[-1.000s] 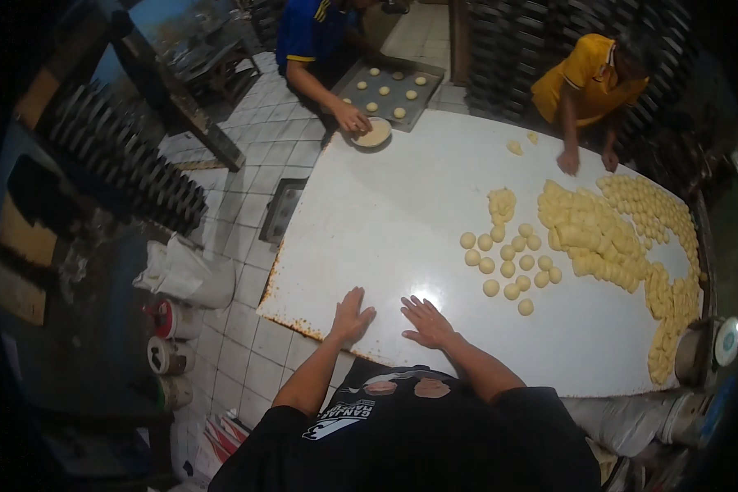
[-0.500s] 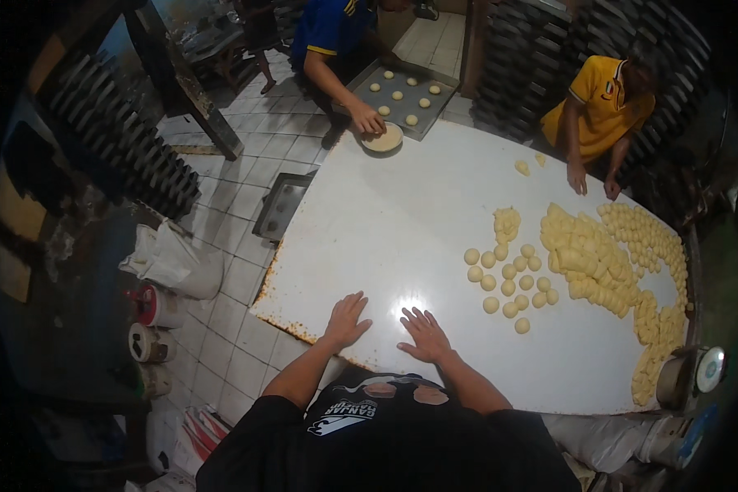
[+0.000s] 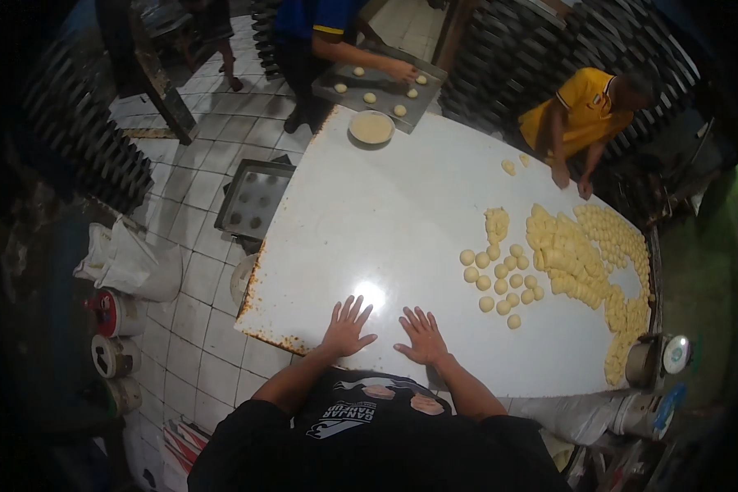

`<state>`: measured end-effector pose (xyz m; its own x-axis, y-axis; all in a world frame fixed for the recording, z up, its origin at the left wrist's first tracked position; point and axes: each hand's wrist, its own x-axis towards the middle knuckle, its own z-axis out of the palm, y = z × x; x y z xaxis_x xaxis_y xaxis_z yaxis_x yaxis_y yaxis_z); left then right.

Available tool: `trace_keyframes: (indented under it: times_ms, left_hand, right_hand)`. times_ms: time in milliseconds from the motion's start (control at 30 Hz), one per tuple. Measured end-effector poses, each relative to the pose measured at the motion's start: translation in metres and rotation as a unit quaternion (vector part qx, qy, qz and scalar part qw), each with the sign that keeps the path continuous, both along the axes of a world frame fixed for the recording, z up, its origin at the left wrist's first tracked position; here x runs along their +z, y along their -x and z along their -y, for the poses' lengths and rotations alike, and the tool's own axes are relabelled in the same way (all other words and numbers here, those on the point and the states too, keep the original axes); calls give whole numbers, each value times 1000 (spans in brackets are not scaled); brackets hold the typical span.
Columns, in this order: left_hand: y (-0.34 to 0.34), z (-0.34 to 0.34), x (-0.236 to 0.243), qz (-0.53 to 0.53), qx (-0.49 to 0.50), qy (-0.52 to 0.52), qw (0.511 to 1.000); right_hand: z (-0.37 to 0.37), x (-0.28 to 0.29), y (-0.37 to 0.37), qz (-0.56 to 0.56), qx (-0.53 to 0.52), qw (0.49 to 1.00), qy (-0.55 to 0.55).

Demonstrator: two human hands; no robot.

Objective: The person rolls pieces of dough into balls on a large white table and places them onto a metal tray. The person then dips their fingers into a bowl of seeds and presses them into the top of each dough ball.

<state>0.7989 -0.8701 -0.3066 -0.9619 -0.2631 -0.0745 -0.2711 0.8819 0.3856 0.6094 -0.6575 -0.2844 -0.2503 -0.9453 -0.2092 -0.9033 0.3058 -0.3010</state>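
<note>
My left hand (image 3: 348, 330) lies flat near the front edge of the white table (image 3: 385, 221), fingers spread. To its right my right hand (image 3: 423, 336) rests palm down too, fingers apart, holding nothing. Nearest to the right hand is a loose group of round dough balls (image 3: 500, 285). Behind them sits a small lump of dough (image 3: 496, 223). Farther right lies a big heap of cut dough pieces (image 3: 567, 254), with many small dough balls (image 3: 611, 234) along the table's far right edge.
A person in blue (image 3: 312, 33) reaches over a baking tray (image 3: 377, 92) with dough balls, beside a bowl (image 3: 371, 129). A person in yellow (image 3: 586, 115) stands at the far right edge. On the floor left are another tray (image 3: 254, 199), a white sack (image 3: 135, 262) and buckets (image 3: 116, 356). A scale (image 3: 676, 354) stands right.
My left hand has spread its fingers and turned slightly; the right stays flat. The person in blue has moved a hand from the bowl to the tray. The view has shifted a little.
</note>
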Motion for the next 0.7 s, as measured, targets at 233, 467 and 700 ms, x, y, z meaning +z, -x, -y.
trace_keyframes:
  times_ms: [233,467,700]
  left_hand:
    - [1,1,1,23,-8,-8,1000]
    - [1,0,0,34,-3,-23,999]
    - [12,-9,15,61,14,-27,998]
  right_hand:
    - [9,0,-13,9,-50,999,-15]
    - [3,6,-8,34,-38,999,-11]
    - [-14,8,10,90,-30,995,25]
